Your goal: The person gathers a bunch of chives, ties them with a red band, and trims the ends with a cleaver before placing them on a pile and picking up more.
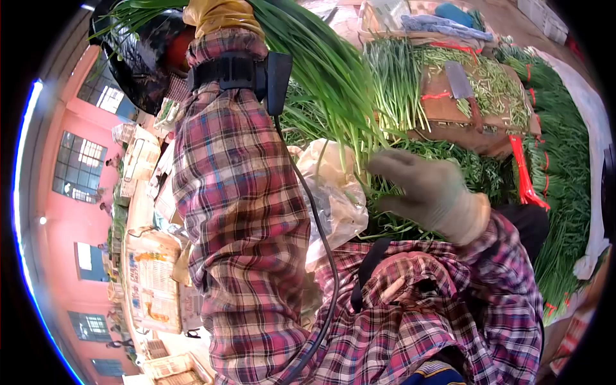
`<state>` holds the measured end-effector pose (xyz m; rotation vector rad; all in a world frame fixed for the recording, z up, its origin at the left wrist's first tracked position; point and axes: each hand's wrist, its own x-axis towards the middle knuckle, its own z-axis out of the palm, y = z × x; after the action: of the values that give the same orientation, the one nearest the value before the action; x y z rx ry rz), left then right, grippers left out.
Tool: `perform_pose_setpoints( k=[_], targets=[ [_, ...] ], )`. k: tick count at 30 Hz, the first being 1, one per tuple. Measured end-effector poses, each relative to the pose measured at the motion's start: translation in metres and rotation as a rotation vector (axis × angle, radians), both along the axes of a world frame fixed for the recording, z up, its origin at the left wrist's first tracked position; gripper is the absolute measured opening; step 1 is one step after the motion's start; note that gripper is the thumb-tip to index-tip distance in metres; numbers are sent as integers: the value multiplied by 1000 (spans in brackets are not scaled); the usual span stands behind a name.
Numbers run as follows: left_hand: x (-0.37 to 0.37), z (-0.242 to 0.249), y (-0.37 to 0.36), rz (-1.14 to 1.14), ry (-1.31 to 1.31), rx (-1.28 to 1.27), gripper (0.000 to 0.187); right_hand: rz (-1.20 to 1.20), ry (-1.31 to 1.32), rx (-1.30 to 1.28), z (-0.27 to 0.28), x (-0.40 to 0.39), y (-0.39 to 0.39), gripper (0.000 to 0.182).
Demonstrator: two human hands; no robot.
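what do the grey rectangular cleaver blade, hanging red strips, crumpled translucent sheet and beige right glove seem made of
Grey rectangular cleaver blade: probably steel, from its flat, dull metallic look.
Hanging red strips: likely plastic film, glossy with bright highlights.
Crumpled translucent sheet: probably thin plastic, judging by its glinting wrinkles.
Beige right glove: matte, perhaps knit or coated fabric; blur leaves it open.

Left arm [240, 167] outstretched, gloved left hand [223, 16] partly cropped; right arm [507, 276] bent, gloved right hand [428, 196] blurred, thumb and fingers apart.

Pink wall [61, 224] w/ 4+ windows [79, 165], some panes [110, 99] bright; brownish flr [504, 22].
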<state>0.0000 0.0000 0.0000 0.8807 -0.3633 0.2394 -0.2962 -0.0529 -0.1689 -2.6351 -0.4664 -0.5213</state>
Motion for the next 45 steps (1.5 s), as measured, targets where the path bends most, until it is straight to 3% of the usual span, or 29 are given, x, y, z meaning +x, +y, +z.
perform_pose_setpoints(
  k=[2,4,6,7,8,9,11,13,14,15,16,17,18,20,25,27,28,29,32,33,34,35,36,37,39,40,42,44,45],
  targets=[
    [-15,-4,-2,-54,-40,17,12,-59,-156,-16,0,18,16,70],
    [-6,11,-8,-79,-38,139,12,-350,-82,-533,-53,73,27,54],
    [-24,12,-7,-136,-2,158,17,-296,59,-114,-166,126,16,17],
    [-7,26,-3,-121,35,150,17,-297,228,-74,-138,98,8,14],
    [12,30,3,-132,-66,151,16,-308,394,-41,-108,70,0,17],
    [14,35,8,-139,-166,146,15,-339,554,-300,-171,69,-3,16],
    [15,36,11,-237,-170,132,13,-211,1020,-198,-176,25,-10,18],
    [-12,28,7,-182,-225,193,13,-113,1123,-196,-145,-6,-14,37],
    [88,45,22,-491,-121,150,13,-64,1174,-193,-130,-21,-16,48],
    [187,61,38,-767,26,129,14,-107,882,48,-119,-44,-25,40],
    [85,47,19,-497,-144,198,14,4,742,196,-92,-46,-34,43],
    [38,32,11,-431,-170,216,14,64,349,699,-83,-56,-41,57],
    [7,22,6,-406,-182,231,14,43,130,760,-57,-59,-45,58],
    [-24,13,-4,-351,-184,260,14,-273,-120,535,-23,-40,-57,62],
    [15,27,1,-222,-98,301,17,-509,310,56,-118,15,-47,48],
    [7,18,14,337,-824,751,18,-377,762,-125,-149,-6,-40,40],
    [8,28,16,-298,-330,303,20,-249,838,-268,-204,-18,-47,45],
    [3,35,14,-298,-333,304,20,-118,904,-410,-246,-21,-54,49],
    [-33,24,18,-489,-347,399,22,-361,895,219,-151,-32,-73,74],
    [-45,23,15,-494,-354,391,22,-339,751,638,-138,-32,-83,84],
    [-57,20,12,-225,-497,604,22,-347,419,629,-152,-21,-92,92],
    [-62,19,10,55,-628,815,22,-322,645,985,-92,-20,-83,92],
    [-42,20,8,51,-635,805,22,-409,498,749,-89,-2,-70,90],
    [6,20,9,135,-744,745,21,-432,868,938,-88,19,-64,81],
    [34,28,12,-176,-424,457,21,35,552,1525,-138,34,-46,62],
    [31,30,13,-221,-376,412,20,43,554,1525,-134,25,-37,62],
    [26,28,12,-257,-351,400,20,-194,566,888,-131,2,-18,32],
    [21,30,11,-282,-353,391,20,-164,595,449,-189,-18,-32,45],
    [19,31,12,-286,-352,379,19,-226,1059,110,-192,-16,-42,39]
  ],
)
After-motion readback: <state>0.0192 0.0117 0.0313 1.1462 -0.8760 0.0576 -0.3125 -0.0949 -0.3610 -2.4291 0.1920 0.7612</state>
